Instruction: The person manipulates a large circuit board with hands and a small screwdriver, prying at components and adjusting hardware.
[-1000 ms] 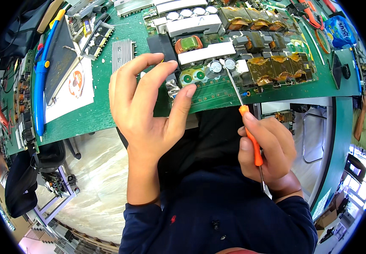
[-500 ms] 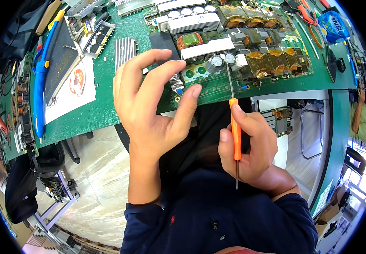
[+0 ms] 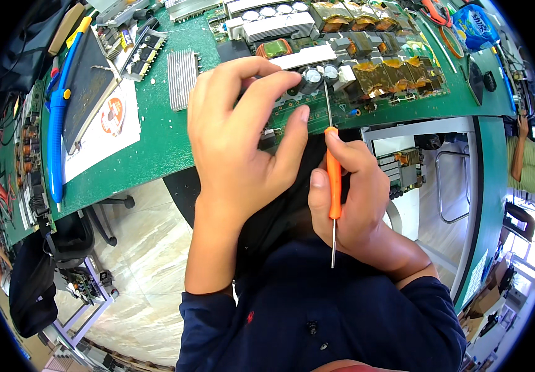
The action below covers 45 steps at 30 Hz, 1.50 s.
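1. far left on the green surface lies a blue desoldering pump with a yellow cap, its length running along the edge, well apart from my hands.
2. just right of it a white paper sheet carries a round orange-and-white sticker, half tucked under a dark flat panel; beyond it a ribbed grey heatsink lies flat.
3. my left hand arches over the near edge of the green circuit board, fingers spread and bent, the fingertips pressing on the parts by the silver capacitors; it is braced on the board, not closed round anything.
4. my right hand is clamped on the orange-handled screwdriver, thumb along the handle, the thin shaft standing up to the board just beside the capacitors; a second metal end sticks out below my fist.
5. as i judge it, doing this well means keeping the shaft straight over its spot, pressing lightly so the tip does not skid onto neighbouring parts, and letting the left hand hold the board steady.
6. further right, transformers wrapped in amber tape sit in rows on the board.
7. top right, a blue crinkled packet lies by orange-handled pliers.
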### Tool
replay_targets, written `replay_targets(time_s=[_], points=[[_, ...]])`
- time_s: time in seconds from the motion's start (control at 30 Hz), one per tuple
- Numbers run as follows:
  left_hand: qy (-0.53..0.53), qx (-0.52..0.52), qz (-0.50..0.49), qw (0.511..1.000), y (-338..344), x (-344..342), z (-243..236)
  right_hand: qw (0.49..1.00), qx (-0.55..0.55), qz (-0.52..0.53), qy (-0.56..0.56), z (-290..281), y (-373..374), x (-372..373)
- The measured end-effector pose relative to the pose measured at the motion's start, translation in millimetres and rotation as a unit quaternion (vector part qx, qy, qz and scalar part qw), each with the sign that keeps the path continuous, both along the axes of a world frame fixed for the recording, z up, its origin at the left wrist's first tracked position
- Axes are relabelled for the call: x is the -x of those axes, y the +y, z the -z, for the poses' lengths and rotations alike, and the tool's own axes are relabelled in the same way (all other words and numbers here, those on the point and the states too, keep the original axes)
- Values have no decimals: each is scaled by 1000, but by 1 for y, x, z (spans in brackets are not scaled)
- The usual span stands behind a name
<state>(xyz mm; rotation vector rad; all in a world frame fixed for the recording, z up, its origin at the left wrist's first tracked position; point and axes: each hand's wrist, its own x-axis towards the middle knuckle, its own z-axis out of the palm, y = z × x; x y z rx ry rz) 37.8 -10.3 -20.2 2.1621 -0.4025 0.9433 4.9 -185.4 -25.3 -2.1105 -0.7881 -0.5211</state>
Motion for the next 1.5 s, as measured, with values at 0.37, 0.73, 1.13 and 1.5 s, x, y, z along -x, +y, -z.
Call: replay_targets(time_s=[0.37,0.73,1.13,1.5], points=[[3,19,-24,1000,-13,-16,5,1000,-26,-2,-5,3,-4,-7],[26,56,-27,998,-10,-10,5,997,-60,-20,50,16,18,0],[49,71,-45,995,-5,-10,4,998,-36,14,56,24,38,2],[47,85,-38,995,-4,-8,5,997,4,-70,39,24,-10,-17]])
